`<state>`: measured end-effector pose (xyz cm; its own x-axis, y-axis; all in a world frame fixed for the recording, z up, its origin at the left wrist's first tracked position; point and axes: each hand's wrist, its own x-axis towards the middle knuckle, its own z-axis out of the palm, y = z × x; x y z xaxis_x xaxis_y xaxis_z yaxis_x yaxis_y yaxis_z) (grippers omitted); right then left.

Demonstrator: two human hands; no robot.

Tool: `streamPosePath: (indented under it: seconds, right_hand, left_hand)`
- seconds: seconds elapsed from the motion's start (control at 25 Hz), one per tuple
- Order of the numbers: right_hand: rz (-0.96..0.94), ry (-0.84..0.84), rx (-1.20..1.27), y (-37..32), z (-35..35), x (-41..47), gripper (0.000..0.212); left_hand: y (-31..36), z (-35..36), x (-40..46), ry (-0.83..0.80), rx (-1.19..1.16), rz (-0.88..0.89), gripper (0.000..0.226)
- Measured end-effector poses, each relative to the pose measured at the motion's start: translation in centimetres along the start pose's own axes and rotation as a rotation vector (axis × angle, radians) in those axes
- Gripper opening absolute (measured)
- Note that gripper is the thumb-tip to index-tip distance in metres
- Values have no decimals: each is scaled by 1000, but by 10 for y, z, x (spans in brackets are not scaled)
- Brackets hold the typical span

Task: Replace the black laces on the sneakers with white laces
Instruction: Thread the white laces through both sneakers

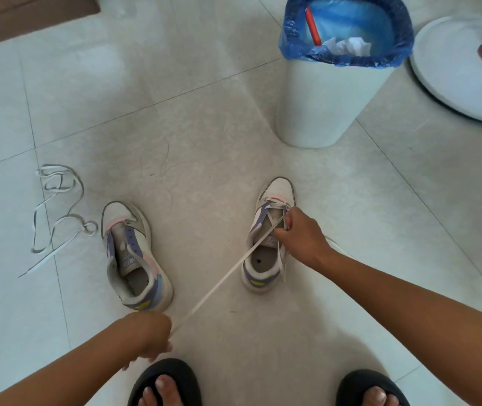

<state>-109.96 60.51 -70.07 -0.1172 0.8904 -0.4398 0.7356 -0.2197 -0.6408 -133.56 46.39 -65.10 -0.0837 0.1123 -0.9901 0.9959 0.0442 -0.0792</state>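
Where threaded, flat white lace (219, 284), taut.

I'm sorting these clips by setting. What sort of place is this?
Probably a room in a home. The floor is large pale glossy tiles, a white plastic waste bin with a blue liner bag stands on it, and the person wears black open-toed slippers while lacing a white and purple sneaker.
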Motion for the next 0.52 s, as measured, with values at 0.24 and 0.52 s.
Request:
streamPosePath:
  seconds: [0.24, 0.52]
  right_hand:
    - [-18, -56, 124, 12, -2, -2, 32]
    - [7, -88, 183, 16, -5, -6, 32]
  left_hand:
    - [50, -61, -3, 851, -146, 271, 34]
    - [135, -131, 38, 1014, -11, 246, 27]
